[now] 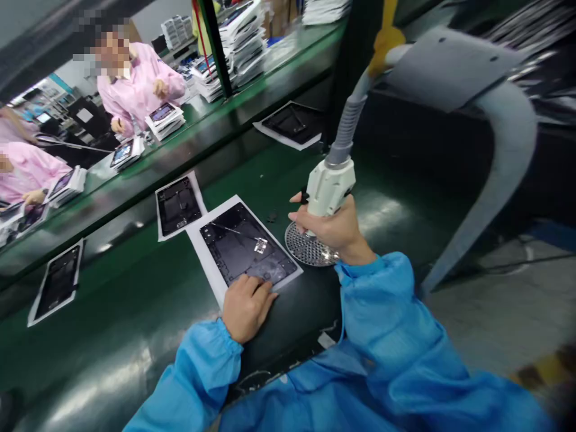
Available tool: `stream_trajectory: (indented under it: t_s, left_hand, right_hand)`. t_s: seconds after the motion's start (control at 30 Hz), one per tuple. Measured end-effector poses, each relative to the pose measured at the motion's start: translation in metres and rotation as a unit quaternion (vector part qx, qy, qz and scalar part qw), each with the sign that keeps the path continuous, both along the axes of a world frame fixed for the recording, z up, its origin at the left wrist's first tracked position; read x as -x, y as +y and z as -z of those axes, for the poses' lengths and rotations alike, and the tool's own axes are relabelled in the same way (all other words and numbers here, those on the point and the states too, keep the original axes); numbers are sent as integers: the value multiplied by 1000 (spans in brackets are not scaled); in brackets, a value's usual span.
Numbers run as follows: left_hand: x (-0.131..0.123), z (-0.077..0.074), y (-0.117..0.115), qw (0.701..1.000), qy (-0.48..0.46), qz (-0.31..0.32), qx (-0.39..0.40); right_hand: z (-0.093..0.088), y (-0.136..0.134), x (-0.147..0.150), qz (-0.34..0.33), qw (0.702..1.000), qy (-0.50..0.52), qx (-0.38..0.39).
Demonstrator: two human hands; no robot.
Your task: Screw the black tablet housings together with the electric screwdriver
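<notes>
My right hand (344, 231) is wrapped round a white hand tool (330, 183) whose grey ribbed hose (347, 126) runs upward. Just below that hand is a round, perforated metal disc (310, 245); whether it is joined to the tool is hidden. My left hand (246, 309) lies with its fingers on the near edge of a black tablet housing (245, 243), holding nothing. The housing rests on a white sheet (202, 249). Inside it are a silvery patch (260, 245) and a thin strip. Small dark bits (272, 217) lie between the housing and the disc.
More black housings on white sheets lie along the green surface (135, 270): one behind (180, 204), one far left (58, 282), one at the back (294, 123). A thick grey pipe (499, 162) curves down on my right. People in pink work beyond the ledge, beside stacked devices (166, 117).
</notes>
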State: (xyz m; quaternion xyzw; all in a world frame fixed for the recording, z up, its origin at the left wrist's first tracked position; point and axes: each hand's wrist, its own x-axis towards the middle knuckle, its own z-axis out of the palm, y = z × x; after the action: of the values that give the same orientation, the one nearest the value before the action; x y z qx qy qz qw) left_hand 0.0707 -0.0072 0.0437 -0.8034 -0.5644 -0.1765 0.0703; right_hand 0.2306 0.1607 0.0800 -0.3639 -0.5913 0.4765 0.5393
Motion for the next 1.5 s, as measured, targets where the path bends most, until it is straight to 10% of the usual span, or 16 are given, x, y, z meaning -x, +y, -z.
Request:
stream_trajectory:
  t_s: [0.5, 0.83, 1.27, 1.5]
  left_hand:
    - [3, 8, 8, 991, -91, -43, 92]
    - [1, -11, 83, 936, -120, -292, 156]
    - [29, -8, 103, 912, -273, -280, 128]
    - [28, -7, 95, 951, -181, -248, 27]
  right_hand:
    - [11, 5, 1, 25, 999, 34, 9]
    - [11, 6, 2, 17, 999, 19, 25]
    - [11, 6, 4, -13, 999, 15, 32]
    - [10, 6, 3, -10, 1000, 16, 17]
